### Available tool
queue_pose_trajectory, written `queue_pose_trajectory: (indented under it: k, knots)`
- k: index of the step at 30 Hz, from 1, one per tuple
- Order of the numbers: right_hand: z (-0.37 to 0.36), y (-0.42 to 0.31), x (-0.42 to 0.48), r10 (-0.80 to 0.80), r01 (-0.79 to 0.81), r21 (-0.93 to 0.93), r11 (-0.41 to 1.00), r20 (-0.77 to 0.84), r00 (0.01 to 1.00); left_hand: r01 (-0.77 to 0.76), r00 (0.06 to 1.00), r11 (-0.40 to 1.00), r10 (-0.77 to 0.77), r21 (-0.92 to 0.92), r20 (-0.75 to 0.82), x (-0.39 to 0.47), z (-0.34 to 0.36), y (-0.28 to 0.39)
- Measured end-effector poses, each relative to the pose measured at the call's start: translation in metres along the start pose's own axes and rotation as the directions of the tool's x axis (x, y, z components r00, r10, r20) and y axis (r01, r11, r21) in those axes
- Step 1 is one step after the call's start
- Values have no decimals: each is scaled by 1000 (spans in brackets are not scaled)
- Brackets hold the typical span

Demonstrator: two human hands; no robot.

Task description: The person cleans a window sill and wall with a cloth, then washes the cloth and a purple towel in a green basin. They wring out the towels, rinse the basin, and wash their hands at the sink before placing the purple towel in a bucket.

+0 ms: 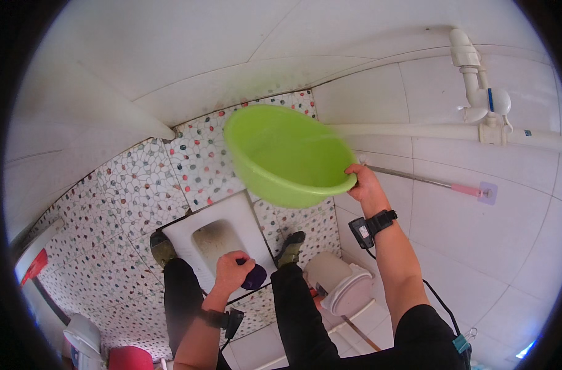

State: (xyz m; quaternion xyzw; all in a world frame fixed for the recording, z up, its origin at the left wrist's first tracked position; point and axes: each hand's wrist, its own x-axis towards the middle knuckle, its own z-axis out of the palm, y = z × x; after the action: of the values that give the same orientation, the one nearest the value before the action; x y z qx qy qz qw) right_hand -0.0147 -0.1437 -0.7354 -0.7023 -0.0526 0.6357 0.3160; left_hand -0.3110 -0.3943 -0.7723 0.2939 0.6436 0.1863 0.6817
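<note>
A green plastic basin (285, 152) hangs tilted above the floor in front of me. My right hand (366, 185) grips its rim on the right side, thumb over the edge. Below and to the left, my left hand (232, 273) is closed around a dark purple cloth (254, 277), part of which hangs out from the fingers. That hand is over the near part of a white squat toilet (179, 226). Brownish stains mark the bowl of the toilet. My feet stand on either side of it.
A lidded bin (329, 273) stands by my right leg. On the right wall are white pipes with a valve (491, 101) and a pink-handled rod (415, 177) on a hook. A red bucket (131, 358) sits at lower left. Patterned tile (137, 194) covers the floor.
</note>
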Motion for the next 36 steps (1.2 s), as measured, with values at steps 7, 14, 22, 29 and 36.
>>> queue_pose_trajectory:
  k: [7, 14, 22, 29, 36]
  knots:
    - [-2, 2, 25, 102, -104, 33, 994, 71, 992, -5, 1000, 1000, 5, -13, -2, 1, 2, 0]
    - [-34, -28, 22, 124, -128, -129, 983, -43, 991, 3, 1000, 1000, -3, 0, -1, 2, 2, 0]
    - [10, -36, 3, -61, -13, -352, 936, -198, 978, -24, 1000, 1000, 24, -19, -5, 0, -1, 4]
    - [0, -56, -3, -102, 1, -548, 836, -153, 983, 1, 1000, 1000, -1, 16, 20, 0, -2, 0]
    - [45, -42, -13, -195, 53, -753, 656, -101, 976, -4, 1000, 1000, 4, 24, 25, -1, -6, 3]
